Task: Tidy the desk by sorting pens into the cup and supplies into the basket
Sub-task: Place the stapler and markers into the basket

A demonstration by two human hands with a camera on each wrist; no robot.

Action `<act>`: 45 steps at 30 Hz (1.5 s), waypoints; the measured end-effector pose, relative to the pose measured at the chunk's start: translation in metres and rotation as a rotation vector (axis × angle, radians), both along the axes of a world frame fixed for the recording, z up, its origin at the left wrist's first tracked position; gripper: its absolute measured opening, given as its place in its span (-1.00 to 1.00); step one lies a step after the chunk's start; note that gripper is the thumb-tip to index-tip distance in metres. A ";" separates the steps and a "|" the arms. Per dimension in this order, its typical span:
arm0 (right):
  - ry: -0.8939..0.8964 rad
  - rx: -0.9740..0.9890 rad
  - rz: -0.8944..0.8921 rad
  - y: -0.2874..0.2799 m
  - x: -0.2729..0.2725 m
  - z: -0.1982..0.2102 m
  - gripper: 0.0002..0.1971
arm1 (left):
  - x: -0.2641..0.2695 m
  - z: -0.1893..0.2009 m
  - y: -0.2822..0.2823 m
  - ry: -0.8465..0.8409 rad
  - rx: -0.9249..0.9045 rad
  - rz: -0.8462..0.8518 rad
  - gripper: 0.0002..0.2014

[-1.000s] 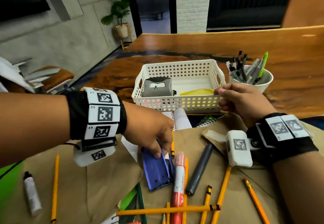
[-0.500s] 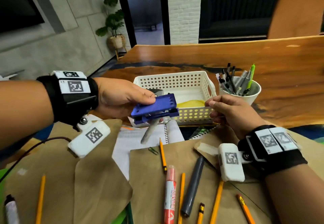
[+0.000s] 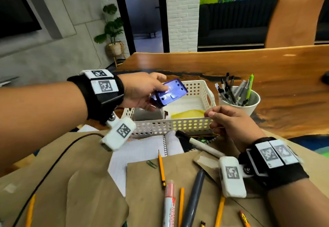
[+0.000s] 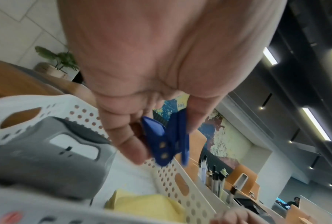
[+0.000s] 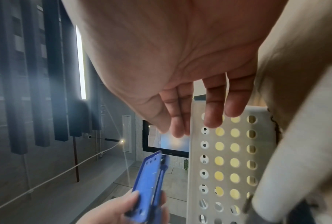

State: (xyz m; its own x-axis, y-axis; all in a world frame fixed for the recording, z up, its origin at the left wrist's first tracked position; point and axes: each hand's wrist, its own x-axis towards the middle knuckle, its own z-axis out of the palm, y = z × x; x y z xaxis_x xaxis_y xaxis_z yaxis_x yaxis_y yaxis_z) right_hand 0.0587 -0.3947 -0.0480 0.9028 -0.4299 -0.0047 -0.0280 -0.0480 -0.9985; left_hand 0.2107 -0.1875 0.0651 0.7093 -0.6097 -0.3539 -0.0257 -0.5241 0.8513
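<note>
A person's left hand (image 3: 142, 91) pinches a blue stapler (image 3: 170, 92) between thumb and fingers, holding it in the air over the left part of a white perforated basket (image 3: 178, 126) at the centre of the frame. The right hand (image 3: 233, 125), at centre right, grips the basket's near right corner, thumb on the rim and fingers curled against the outer wall. Inside the basket a grey device (image 3: 148, 114) lies at the left and a yellow pad (image 3: 187, 114) at the right, both below the stapler. Just right of the basket stands a white cup (image 3: 249, 105) filled with pens (image 3: 231, 91), one of them bright green. In the lower half of the frame the wooden counter (image 3: 267, 70) carries brown paper sheets (image 3: 71, 182), an open spiral notebook (image 3: 138, 150) and scattered items: several yellow pencils (image 3: 161, 169), a red-and-white marker (image 3: 169, 203), a dark grey pen (image 3: 194, 196), a white marker with a black cap (image 3: 197, 142) and a green paper clip (image 3: 151, 164). A potted plant (image 3: 112, 31) stands in the upper left background.
</note>
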 end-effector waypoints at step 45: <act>-0.011 0.061 0.002 0.000 -0.003 0.004 -0.40 | 0.001 0.012 -0.042 -0.740 0.109 -0.173 -0.87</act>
